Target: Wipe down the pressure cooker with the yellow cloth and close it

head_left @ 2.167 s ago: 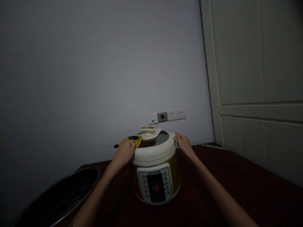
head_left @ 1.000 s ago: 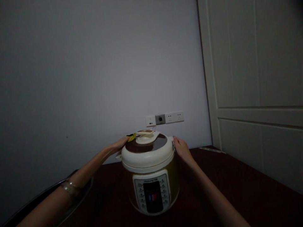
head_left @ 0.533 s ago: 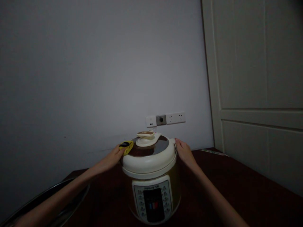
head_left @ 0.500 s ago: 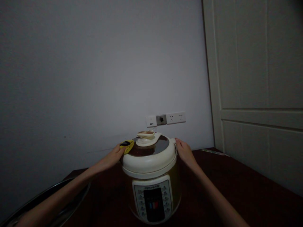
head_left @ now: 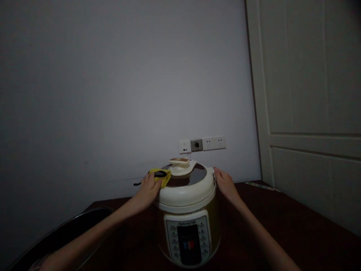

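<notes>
A cream and gold electric pressure cooker [head_left: 189, 222] stands on the dark red table [head_left: 284, 226] in front of me, its control panel facing me. Its cream lid [head_left: 188, 188] has a brown top and a handle in the middle. My left hand [head_left: 149, 190] presses a yellow cloth [head_left: 161, 176] against the lid's left rim, fingers closed on it. My right hand [head_left: 225, 185] lies flat against the lid's right side, fingers stretched out.
A large dark metal basin [head_left: 64, 237] sits at the lower left of the table. A row of wall sockets [head_left: 202, 144] is behind the cooker. A white door [head_left: 310, 105] stands to the right. A thin strip [head_left: 262, 186] lies at the table's far right.
My left hand with the yellow cloth has slid along the lid's left rim, back and then forward toward me. The right hand has stayed on the lid's right side.
</notes>
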Motion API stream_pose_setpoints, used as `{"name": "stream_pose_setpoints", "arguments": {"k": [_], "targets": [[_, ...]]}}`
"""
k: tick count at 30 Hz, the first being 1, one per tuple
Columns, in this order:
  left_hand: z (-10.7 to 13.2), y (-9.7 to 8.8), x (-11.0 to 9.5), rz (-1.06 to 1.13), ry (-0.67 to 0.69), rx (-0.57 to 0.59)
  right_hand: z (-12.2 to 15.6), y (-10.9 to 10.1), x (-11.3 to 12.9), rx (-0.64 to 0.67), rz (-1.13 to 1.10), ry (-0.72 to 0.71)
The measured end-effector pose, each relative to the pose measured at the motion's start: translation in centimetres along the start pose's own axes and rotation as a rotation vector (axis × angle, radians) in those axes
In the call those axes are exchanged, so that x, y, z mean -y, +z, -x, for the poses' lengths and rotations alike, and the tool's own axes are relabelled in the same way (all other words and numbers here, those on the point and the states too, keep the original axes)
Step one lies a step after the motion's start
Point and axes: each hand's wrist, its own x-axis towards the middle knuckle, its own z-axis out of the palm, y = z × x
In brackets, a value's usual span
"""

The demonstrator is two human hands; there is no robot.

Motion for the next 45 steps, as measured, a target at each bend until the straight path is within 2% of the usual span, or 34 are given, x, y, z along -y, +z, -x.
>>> {"name": "stream_pose_setpoints", "arguments": {"k": [3, 6, 9, 14, 17, 22, 25, 28, 31, 37, 42, 45], "targets": [[3.1, -0.3, -4.4, -0.078, 0.077, 0.001, -0.1, 0.0, -0.1, -0.005, 0.009, 0.006], [4.0, 0.0, -7.9, -0.180, 0.184, 0.012, -0.1, 0.0, -0.4, -0.002, -0.020, 0.000], [2.8, 0.4, -9.3, -0.212, 0.209, 0.033, 0.0, -0.1, -0.5, 0.005, -0.062, -0.010], [0.6, 0.4, -9.4, -0.221, 0.234, 0.041, 0.0, -0.2, -0.4, -0.010, -0.076, 0.008], [0.1, 0.8, -10.1, -0.269, 0.323, 0.030, 0.0, -0.1, -0.3, -0.011, -0.109, 0.031], [-2.3, 2.7, -13.5, -0.407, 0.519, 0.016, -0.1, -0.2, -0.1, -0.048, -0.171, 0.133], [-4.3, 4.4, -15.8, -0.486, 0.533, 0.049, -0.2, -0.6, 0.0, -0.059, -0.184, 0.145], [-5.4, 5.6, -17.1, -0.509, 0.483, 0.088, -0.3, -1.1, 0.1, -0.048, -0.196, 0.145], [-5.2, 5.5, -17.2, -0.485, 0.445, 0.070, -0.2, -1.3, 0.0, -0.026, -0.207, 0.136], [-2.2, 3.0, -15.3, -0.474, 0.382, 0.069, 0.0, -0.9, -0.3, 0.001, -0.230, 0.112], [0.9, 0.6, -11.9, -0.479, 0.433, 0.111, 0.0, -0.7, -1.0, 0.007, -0.252, 0.080], [2.4, -0.7, -9.3, -0.487, 0.414, 0.146, -0.1, -0.7, -1.3, -0.007, -0.269, 0.082]]}}
